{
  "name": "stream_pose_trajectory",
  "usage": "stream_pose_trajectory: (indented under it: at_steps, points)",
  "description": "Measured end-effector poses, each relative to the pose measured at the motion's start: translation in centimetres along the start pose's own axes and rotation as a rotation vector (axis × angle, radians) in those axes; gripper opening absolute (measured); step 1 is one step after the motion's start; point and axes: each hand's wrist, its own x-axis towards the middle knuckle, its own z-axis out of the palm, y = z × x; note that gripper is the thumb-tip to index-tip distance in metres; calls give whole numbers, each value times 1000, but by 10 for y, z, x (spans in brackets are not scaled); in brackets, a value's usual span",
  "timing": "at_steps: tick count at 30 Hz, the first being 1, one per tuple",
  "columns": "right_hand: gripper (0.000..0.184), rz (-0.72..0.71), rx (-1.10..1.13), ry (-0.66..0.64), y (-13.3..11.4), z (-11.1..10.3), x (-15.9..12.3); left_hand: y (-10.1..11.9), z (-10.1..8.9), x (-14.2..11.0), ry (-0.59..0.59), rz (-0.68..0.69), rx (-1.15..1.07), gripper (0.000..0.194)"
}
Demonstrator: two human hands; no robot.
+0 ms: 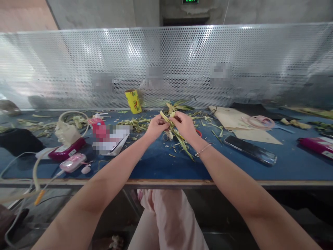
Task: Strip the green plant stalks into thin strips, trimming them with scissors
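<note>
Both hands meet over the middle of the blue table. My left hand pinches the pale end of a strip of green-yellow palm leaf. My right hand grips the same leaf work from the other side, fingers closed, and long green leaf strips hang down from it onto the table. A thin bracelet sits on the right wrist. Loose leaf scraps lie just behind and left of the hands.
A yellow roll stands against the perforated metal screen. A phone and brown paper lie to the right, with a tape ring beyond. At left lie pink devices, white cables and a white box.
</note>
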Motion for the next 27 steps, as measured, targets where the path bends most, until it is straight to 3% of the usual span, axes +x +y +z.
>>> stream_pose_trajectory:
  at_steps: [5,9,12,15,21,27]
  points:
    - [19,-67,-91,4,2,0,-1,0,2,-1,120,-15,74,19]
    - [17,-123,-103,18,6,3,-2,3,7,-4,134,-157,10,19]
    - [19,-122,-117,28,7,4,-2,1,11,-5,142,-172,-11,17]
    - [21,-58,-97,42,7,5,-1,-4,12,-4,137,-114,-33,20]
    - [20,154,119,18,6,4,1,-13,6,0,-16,-48,-54,27]
    - [20,241,340,4,3,4,4,-15,3,2,-1,-1,-1,32]
